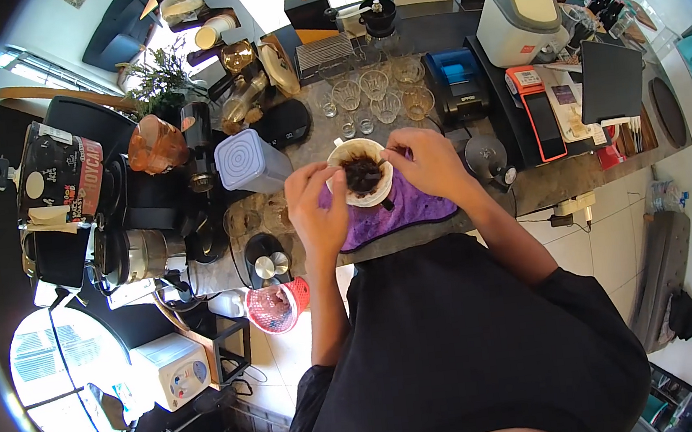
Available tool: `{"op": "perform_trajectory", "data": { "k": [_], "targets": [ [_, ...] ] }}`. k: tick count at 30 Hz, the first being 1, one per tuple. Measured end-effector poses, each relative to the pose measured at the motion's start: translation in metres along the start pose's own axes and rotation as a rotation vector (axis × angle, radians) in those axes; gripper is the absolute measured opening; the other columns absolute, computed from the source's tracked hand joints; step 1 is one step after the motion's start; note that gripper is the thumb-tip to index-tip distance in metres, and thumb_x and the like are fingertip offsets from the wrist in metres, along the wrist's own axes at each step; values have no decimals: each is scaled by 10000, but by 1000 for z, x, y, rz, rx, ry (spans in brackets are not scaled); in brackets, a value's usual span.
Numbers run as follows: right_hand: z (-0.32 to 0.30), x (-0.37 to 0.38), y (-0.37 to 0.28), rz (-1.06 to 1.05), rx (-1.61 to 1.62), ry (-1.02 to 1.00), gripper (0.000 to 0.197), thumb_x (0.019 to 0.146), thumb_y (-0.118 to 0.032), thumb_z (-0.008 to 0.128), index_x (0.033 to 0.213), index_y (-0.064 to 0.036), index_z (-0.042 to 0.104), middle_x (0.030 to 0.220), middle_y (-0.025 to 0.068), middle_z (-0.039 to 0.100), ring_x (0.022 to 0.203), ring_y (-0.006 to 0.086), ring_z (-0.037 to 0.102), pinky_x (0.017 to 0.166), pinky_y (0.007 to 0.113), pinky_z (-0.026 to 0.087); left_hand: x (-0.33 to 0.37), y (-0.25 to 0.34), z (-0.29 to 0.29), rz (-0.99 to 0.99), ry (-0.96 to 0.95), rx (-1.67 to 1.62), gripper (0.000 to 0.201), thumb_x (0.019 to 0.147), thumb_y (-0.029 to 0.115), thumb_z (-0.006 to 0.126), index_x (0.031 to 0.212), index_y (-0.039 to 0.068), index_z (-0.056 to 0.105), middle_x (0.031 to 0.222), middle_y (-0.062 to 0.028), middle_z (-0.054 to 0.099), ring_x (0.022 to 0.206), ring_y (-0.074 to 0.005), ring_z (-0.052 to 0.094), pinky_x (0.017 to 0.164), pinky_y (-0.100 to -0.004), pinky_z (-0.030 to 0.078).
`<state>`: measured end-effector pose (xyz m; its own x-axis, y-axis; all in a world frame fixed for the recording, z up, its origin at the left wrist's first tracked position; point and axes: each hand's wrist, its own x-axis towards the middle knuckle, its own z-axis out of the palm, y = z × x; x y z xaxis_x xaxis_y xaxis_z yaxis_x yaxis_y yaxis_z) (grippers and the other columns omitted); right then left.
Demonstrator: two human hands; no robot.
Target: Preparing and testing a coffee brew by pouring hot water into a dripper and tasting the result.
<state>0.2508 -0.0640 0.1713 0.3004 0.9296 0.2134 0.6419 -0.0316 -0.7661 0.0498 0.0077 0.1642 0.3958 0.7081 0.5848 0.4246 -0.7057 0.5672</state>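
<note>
Left hand point(314, 211) and right hand point(423, 163) flank the filter point(352, 149), one at each side of its rim, with thumbs and fingers bent inward close to the paper; whether either hand pinches the edge or merely rests against it, I cannot tell. The filter stands between them, mouth up, near the front edge of the counter point(550, 193), roughly midway along that edge, with dark grounds point(363, 175) spread over its inside. What supports it from below is mostly hidden. Seen from above, the rim is close to round, so no long axis stands out; the relation that matters is the line across the mouth from hand to hand, with the left fingertips a little nearer the front edge and the right ones a little farther back. Neither hand is clearly nearer. Purple cloth point(381, 225) lies beneath and in front of the filter, reaching toward the counter's front edge. Behind, toward the back edge, stands a group of glasses point(375, 86); a pale canister point(252, 163) is off to the left, and a printer point(459, 86) stands back to the right.
</note>
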Motion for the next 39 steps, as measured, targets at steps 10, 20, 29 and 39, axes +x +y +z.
{"op": "perform_trajectory", "data": {
  "k": [10,20,29,39],
  "targets": [
    [-7,-11,-8,-27,228,-60,190,857,-155,717,944,9,680,795,88,645,691,165,599,605,307,450,20,18,26,140,-232,-9,137,759,139,774,829,48,699,880,-67,633,899,-297,581,826,-415,417],
    [-84,-117,76,57,67,978,276,914,31,574,1189,7,586,1185,114,588,1017,179,578,907,308,463,2,-17,-1,-146,5,35,176,800,123,775,779,-23,679,804,-119,646,800,-290,595,754,-378,452],
    [-39,-188,146,410,134,623,369,903,-93,675,1229,21,544,1214,105,581,1119,206,549,985,335,429,-8,-14,9,-251,-40,-84,172,813,119,758,778,-31,680,770,-114,617,778,-286,558,730,-387,418],
    [-26,-162,174,479,623,490,124,917,-59,683,1010,3,630,974,0,629,925,78,559,865,236,423,-8,-18,12,-234,-30,-31,184,804,123,769,751,-18,663,711,-94,573,744,-280,537,705,-391,397]
  ]
}}
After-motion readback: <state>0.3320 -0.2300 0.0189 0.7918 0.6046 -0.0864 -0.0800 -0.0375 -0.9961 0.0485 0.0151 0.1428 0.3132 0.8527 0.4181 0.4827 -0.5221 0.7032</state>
